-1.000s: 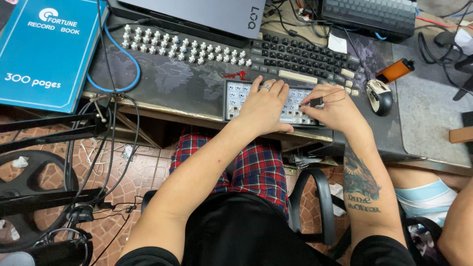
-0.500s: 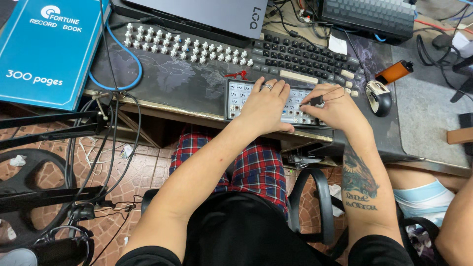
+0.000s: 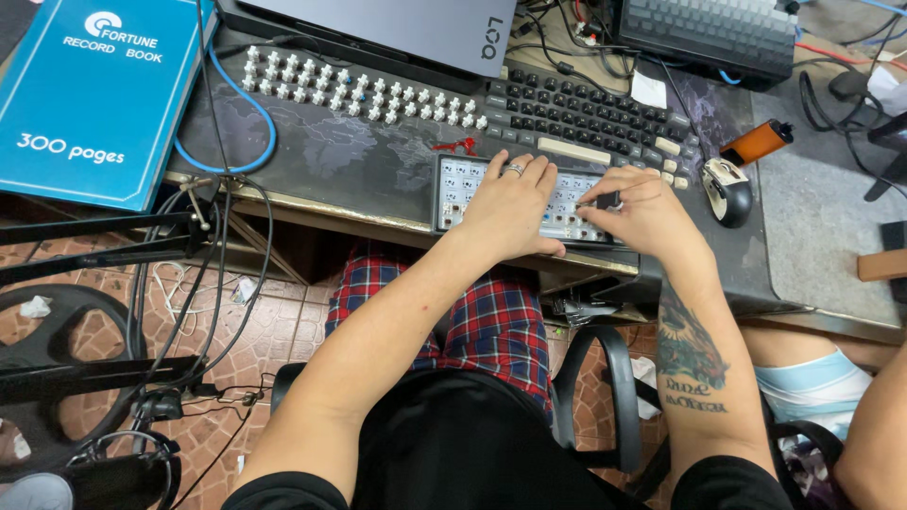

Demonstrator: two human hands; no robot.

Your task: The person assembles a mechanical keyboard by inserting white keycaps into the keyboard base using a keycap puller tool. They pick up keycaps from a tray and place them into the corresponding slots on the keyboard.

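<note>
Little has shifted since the earlier frame: the bare keyboard is still pressed flat by the spread left hand, a black keycap pinched in the right hand. A blue rectangular book lies far left of it.

We note: keyboard plate under our hands, pale matt plastic with bare switch sockets. Small keycap pinched in fingers of our right hand, dark matt plastic. Ring on our left hand, shiny metal. Desk mat, dark cloth, dull, faint printed pattern. Loose switches in rows, whitish translucent plastic. Second keyboard, black matt caps. Book, blue glossy card cover. Cable, blue smooth rubber. Bench bare part, grey, rough. Floor, reddish brick tile, worn.
</note>
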